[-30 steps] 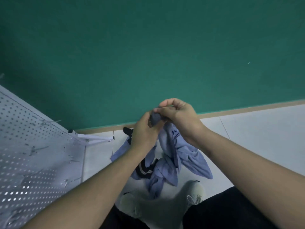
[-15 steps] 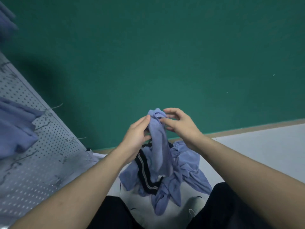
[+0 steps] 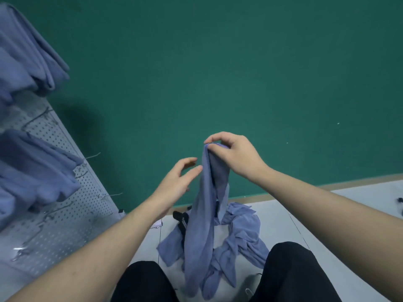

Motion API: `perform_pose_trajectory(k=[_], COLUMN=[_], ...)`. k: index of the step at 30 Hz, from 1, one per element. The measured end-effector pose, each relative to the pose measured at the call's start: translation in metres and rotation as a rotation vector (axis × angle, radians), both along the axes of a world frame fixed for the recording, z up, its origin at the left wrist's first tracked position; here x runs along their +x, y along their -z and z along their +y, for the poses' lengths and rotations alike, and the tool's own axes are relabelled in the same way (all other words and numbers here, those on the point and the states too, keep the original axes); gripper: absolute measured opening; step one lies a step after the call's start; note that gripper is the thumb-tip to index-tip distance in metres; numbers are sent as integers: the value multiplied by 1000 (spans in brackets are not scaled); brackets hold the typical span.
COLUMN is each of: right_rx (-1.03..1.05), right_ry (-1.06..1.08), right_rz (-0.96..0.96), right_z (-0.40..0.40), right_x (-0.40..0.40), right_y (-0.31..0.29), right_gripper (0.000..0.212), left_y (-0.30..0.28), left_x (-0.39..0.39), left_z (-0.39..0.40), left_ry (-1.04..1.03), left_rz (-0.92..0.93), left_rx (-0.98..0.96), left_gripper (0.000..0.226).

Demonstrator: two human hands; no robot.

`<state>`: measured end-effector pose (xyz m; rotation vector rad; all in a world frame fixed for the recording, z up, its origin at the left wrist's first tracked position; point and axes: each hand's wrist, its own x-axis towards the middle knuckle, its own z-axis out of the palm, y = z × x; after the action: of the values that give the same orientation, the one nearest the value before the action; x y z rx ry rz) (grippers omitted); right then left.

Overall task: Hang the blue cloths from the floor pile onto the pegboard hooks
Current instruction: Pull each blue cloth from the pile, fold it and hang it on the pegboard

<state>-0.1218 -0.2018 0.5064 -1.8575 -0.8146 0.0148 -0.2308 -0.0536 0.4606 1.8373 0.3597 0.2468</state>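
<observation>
My right hand point(image 3: 235, 158) pinches the top of a long blue cloth point(image 3: 202, 219) and holds it up in front of the green wall, so the cloth hangs down over the floor pile point(image 3: 239, 236). My left hand point(image 3: 178, 179) is just left of the cloth with its fingers spread, the fingertips close to the fabric and holding nothing. The pile of blue cloths lies on the pale floor between my knees, with a dark striped piece point(image 3: 182, 221) in it. The white pegboard point(image 3: 72, 214) slants along the left, with wire hooks point(image 3: 93, 156) sticking out.
Two bundles of blue cloth hang on the pegboard, one at the top left point(image 3: 28, 59) and one lower point(image 3: 35, 171). A free hook point(image 3: 113, 195) projects near the board's right edge. My black trouser legs point(image 3: 292, 273) frame the pile. A small dark object point(image 3: 400, 201) lies at the far right.
My right hand has lifted the cloth higher, stretching it out above the pile. My left hand let go of it and opened. The view tilted up, bringing more of the hung cloths in.
</observation>
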Motion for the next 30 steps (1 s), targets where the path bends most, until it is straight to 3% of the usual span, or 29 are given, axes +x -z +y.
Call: perform_pose_trajectory(k=[3,8,13,16,19,23,27,30], right_rx=[-109,-27,163,-101,-346,-243,-129,-173], right_ry=[-110,-103,-57,-53,-135,-62,26,56], right_rz=[-69,-74,92,56,34,37,86,66], right_z=[-2,-14,-32,-41,-48,-63,-75,-78], right_x=[-11,-16,-26,-31,-34,-28,-20,-19], right_y=[-22,-44,-34,-25,-18,-21,-34,-41], right_gripper=[18,19,38,40,24,9,18,21], left_y=[-22,-60,-82,-91,-98,-105,-111,-109], left_x=[5,11,12,14,12,5,-1,-3], left_z=[-16,-35,-49,-53,-55,-49,-37,-32], left_ry=[93,-48,-131,-187,-193,-207,-224,-208], left_rz=[-146,-232,-270,-311,-318,-264,-204,-139], left_rx=[84,242,76,-19,-57,-142,-234,-213], left_gripper=[32,8,17,16,21,22,8,9])
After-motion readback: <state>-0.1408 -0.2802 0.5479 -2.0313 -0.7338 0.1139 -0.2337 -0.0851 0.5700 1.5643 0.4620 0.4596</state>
